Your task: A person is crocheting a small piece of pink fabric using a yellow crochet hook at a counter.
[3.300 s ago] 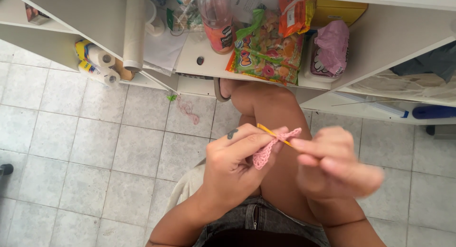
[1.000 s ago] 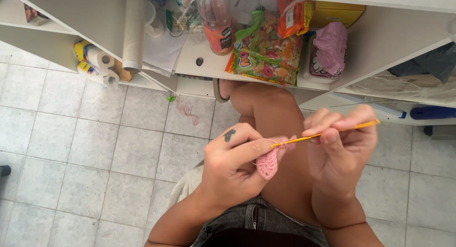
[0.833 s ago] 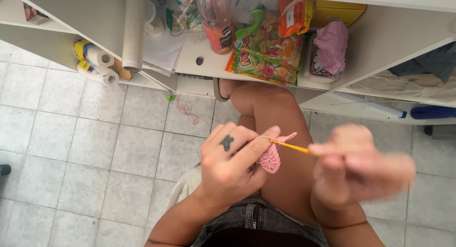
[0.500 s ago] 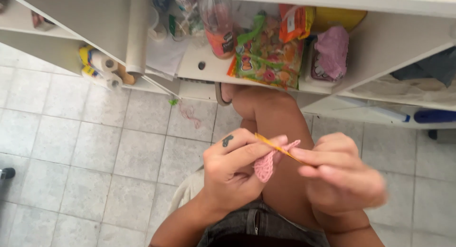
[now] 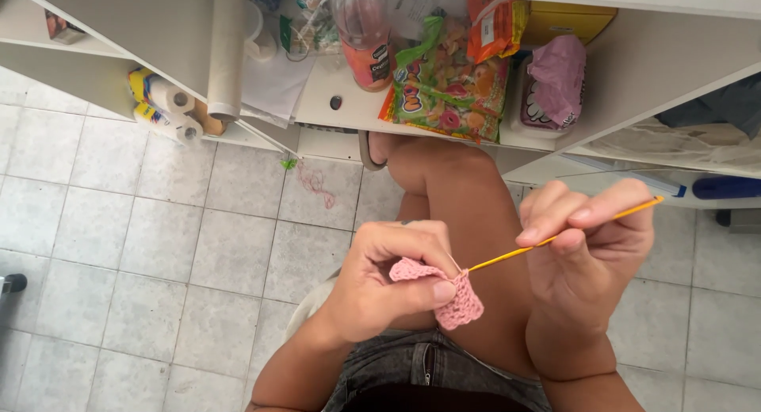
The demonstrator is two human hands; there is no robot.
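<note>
A small pink crocheted piece (image 5: 448, 295) is pinched between the thumb and fingers of the left hand (image 5: 386, 279), held above the lap and bare thigh. The right hand (image 5: 588, 249) is closed in a pinch on a thin yellow hook (image 5: 564, 236), whose tip is set into the top edge of the piece. Only a short patch of fabric is made so far — a few rows, by the look of it — so most of the work appears to be left. The stitch on the hook is too small to be made out, and the working yarn cannot be traced. A loose pink strand (image 5: 317, 184) is seen on the tiled floor (image 5: 158, 253) — whether it is joined to the piece cannot be told.
</note>
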